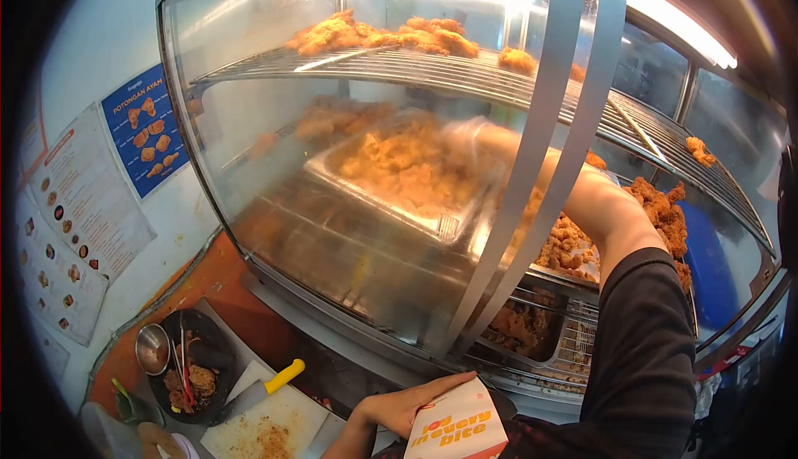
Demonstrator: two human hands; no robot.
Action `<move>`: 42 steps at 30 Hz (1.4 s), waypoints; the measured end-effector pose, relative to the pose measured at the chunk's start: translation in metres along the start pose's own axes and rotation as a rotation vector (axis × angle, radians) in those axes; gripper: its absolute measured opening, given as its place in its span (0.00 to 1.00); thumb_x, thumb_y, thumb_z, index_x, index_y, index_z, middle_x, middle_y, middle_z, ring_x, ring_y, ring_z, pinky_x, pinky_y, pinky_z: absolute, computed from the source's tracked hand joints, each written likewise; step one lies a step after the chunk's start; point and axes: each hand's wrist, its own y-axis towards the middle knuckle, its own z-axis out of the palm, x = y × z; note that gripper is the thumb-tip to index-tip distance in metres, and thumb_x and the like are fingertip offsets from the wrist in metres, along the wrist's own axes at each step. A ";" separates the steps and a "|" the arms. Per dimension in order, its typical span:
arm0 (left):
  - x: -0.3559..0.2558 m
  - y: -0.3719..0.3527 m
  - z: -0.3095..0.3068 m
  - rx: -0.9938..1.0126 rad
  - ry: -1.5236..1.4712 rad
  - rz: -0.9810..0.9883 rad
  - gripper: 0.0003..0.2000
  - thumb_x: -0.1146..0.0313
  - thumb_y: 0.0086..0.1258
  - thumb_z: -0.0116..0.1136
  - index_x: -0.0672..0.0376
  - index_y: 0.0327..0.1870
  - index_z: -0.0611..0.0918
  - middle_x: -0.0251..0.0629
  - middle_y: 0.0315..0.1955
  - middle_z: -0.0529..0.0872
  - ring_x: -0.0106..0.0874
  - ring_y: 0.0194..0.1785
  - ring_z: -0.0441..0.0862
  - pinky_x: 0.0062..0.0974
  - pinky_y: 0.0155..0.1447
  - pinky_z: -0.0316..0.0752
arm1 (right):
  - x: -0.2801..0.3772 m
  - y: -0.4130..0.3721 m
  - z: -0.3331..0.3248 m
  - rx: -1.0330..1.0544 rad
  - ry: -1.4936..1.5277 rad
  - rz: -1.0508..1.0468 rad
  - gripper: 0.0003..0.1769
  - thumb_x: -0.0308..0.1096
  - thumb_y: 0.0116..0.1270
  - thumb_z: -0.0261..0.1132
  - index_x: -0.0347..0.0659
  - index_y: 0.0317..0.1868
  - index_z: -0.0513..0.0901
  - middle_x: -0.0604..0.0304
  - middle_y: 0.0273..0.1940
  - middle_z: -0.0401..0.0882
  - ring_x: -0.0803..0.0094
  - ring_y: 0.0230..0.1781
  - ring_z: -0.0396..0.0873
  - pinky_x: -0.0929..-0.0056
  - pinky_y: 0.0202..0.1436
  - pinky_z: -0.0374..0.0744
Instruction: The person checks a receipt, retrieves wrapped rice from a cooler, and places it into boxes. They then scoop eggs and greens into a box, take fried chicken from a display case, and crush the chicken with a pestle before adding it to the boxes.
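My left hand [402, 407] grips a white cardboard food box [460, 422] with orange lettering, low in the view before the cabinet. The box is tilted, and its opening is out of sight. My right arm, in a dark sleeve [638, 334], reaches through the opening of a glass display cabinet. Behind the smeared glass, my right hand [478, 142] is at the far right side of a metal tray [399, 220] heaped with fried chicken pieces [386, 168]. A clear glove seems to cover it. Its fingers are blurred, and whether they hold a piece is hidden.
More fried chicken [332, 35] lies on the upper wire rack [399, 64]. Metal door frames [549, 127] stand beside my arm. Lower left, a yellow-handled knife [285, 376] lies by a white cutting board [258, 430]; a black bowl [218, 347] holds chicken and tongs. Another person's hand [158, 441] shows there.
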 end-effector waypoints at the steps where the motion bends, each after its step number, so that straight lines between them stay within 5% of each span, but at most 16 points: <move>1: -0.002 0.000 -0.002 -0.003 0.000 -0.002 0.52 0.59 0.55 0.72 0.64 0.74 0.47 0.50 0.73 0.50 0.35 0.76 0.50 0.33 0.74 0.48 | 0.000 -0.004 0.000 -0.002 0.006 -0.005 0.12 0.34 0.57 0.64 0.46 0.43 0.82 0.57 0.34 0.82 0.62 0.37 0.80 0.69 0.42 0.78; 9: -0.001 0.007 0.004 -0.052 0.125 0.027 0.55 0.52 0.48 0.75 0.64 0.73 0.51 0.51 0.70 0.55 0.40 0.73 0.55 0.36 0.72 0.54 | -0.004 -0.007 -0.004 -0.024 0.041 -0.008 0.11 0.36 0.56 0.65 0.45 0.40 0.83 0.57 0.33 0.83 0.64 0.35 0.80 0.69 0.39 0.77; 13: 0.006 0.009 0.002 -0.327 0.375 0.168 0.59 0.50 0.39 0.80 0.62 0.73 0.54 0.48 0.66 0.59 0.42 0.70 0.59 0.36 0.71 0.56 | -0.016 -0.015 -0.013 -0.048 0.095 -0.010 0.10 0.36 0.56 0.65 0.44 0.38 0.83 0.58 0.33 0.83 0.65 0.34 0.80 0.69 0.38 0.77; 16: 0.016 0.013 0.019 -0.482 0.175 0.038 0.59 0.50 0.39 0.80 0.62 0.73 0.55 0.48 0.66 0.57 0.41 0.71 0.57 0.37 0.71 0.56 | -0.027 -0.025 -0.021 -0.075 0.148 -0.022 0.10 0.37 0.56 0.65 0.44 0.37 0.83 0.58 0.33 0.83 0.65 0.34 0.80 0.69 0.37 0.77; 19: 0.016 0.036 0.038 -0.632 0.473 0.237 0.55 0.52 0.44 0.79 0.62 0.72 0.56 0.44 0.66 0.61 0.37 0.70 0.60 0.36 0.71 0.57 | -0.037 -0.033 -0.026 -0.098 0.204 -0.029 0.09 0.37 0.56 0.65 0.44 0.36 0.83 0.58 0.32 0.83 0.66 0.33 0.80 0.69 0.36 0.77; 21: -0.006 0.034 0.073 -0.787 -0.347 -0.108 0.47 0.54 0.51 0.75 0.64 0.70 0.60 0.40 0.63 0.68 0.34 0.67 0.65 0.33 0.69 0.60 | -0.042 -0.037 -0.026 -0.113 0.242 -0.031 0.09 0.37 0.55 0.66 0.43 0.35 0.83 0.59 0.32 0.83 0.66 0.32 0.80 0.70 0.35 0.77; 23: 0.018 0.043 0.072 -0.774 -0.318 0.094 0.33 0.59 0.58 0.71 0.65 0.62 0.71 0.40 0.55 0.77 0.33 0.60 0.72 0.32 0.63 0.67 | -0.048 -0.042 -0.024 -0.119 0.291 -0.035 0.09 0.38 0.55 0.66 0.43 0.34 0.83 0.59 0.32 0.83 0.67 0.32 0.80 0.70 0.35 0.76; 27: 0.027 0.054 0.081 -0.867 -0.287 0.059 0.30 0.56 0.58 0.70 0.65 0.57 0.74 0.37 0.49 0.79 0.31 0.54 0.75 0.31 0.59 0.71 | -0.055 -0.028 -0.003 -0.303 0.639 -0.053 0.08 0.37 0.54 0.65 0.42 0.30 0.82 0.59 0.30 0.82 0.71 0.30 0.78 0.70 0.34 0.75; 29: 0.026 0.060 0.083 -0.874 -0.336 0.060 0.30 0.55 0.58 0.71 0.65 0.56 0.75 0.37 0.48 0.80 0.31 0.53 0.75 0.30 0.58 0.71 | -0.043 -0.023 -0.005 -0.309 0.397 -0.172 0.08 0.36 0.53 0.62 0.42 0.30 0.82 0.60 0.31 0.82 0.68 0.33 0.80 0.66 0.35 0.76; 33: 0.038 0.065 0.090 -0.911 -0.307 0.125 0.33 0.54 0.55 0.73 0.65 0.57 0.73 0.36 0.48 0.79 0.30 0.53 0.75 0.30 0.58 0.71 | -0.007 -0.030 -0.017 -0.124 0.249 0.309 0.21 0.45 0.62 0.61 0.44 0.52 0.82 0.55 0.47 0.83 0.62 0.43 0.81 0.67 0.47 0.78; 35: 0.037 0.063 0.094 -0.958 -0.347 0.151 0.34 0.53 0.55 0.73 0.65 0.58 0.72 0.36 0.49 0.78 0.30 0.53 0.75 0.30 0.57 0.71 | -0.021 -0.020 -0.015 -0.117 0.287 0.328 0.19 0.42 0.63 0.60 0.46 0.52 0.82 0.57 0.43 0.84 0.66 0.41 0.81 0.68 0.47 0.79; 37: 0.041 0.058 0.092 -0.967 -0.352 0.136 0.34 0.54 0.56 0.73 0.65 0.58 0.72 0.36 0.49 0.78 0.30 0.54 0.75 0.30 0.58 0.71 | -0.049 0.006 -0.006 -0.277 0.065 -0.493 0.07 0.25 0.46 0.61 0.39 0.29 0.81 0.58 0.28 0.80 0.64 0.25 0.78 0.65 0.26 0.75; 38: 0.043 0.056 0.093 -0.972 -0.357 0.126 0.33 0.55 0.57 0.73 0.64 0.59 0.72 0.36 0.50 0.78 0.30 0.55 0.75 0.30 0.58 0.71 | -0.048 -0.007 -0.013 -0.084 0.506 -0.148 0.05 0.22 0.41 0.59 0.39 0.22 0.75 0.62 0.23 0.72 0.67 0.24 0.72 0.66 0.23 0.70; 40: 0.029 0.072 0.098 -1.002 -0.412 0.199 0.31 0.57 0.58 0.72 0.64 0.58 0.72 0.35 0.49 0.78 0.29 0.53 0.75 0.29 0.57 0.71 | -0.027 -0.086 -0.020 -0.361 0.952 -0.004 0.26 0.18 0.39 0.58 0.42 0.43 0.82 0.61 0.38 0.81 0.74 0.35 0.77 0.73 0.28 0.73; 41: 0.022 0.079 0.100 -1.022 -0.455 0.276 0.28 0.59 0.60 0.71 0.63 0.56 0.72 0.34 0.47 0.77 0.28 0.52 0.75 0.28 0.57 0.71 | -0.061 -0.073 -0.005 -0.236 1.134 -0.280 0.35 0.15 0.40 0.54 0.45 0.54 0.80 0.59 0.45 0.80 0.73 0.39 0.78 0.74 0.32 0.77; 42: 0.031 0.080 0.098 -1.029 -0.486 0.298 0.26 0.60 0.61 0.70 0.62 0.56 0.72 0.32 0.46 0.77 0.27 0.51 0.75 0.27 0.56 0.72 | -0.021 -0.132 -0.043 -0.226 0.806 -0.103 0.32 0.14 0.46 0.48 0.45 0.52 0.81 0.62 0.46 0.79 0.73 0.41 0.79 0.75 0.34 0.78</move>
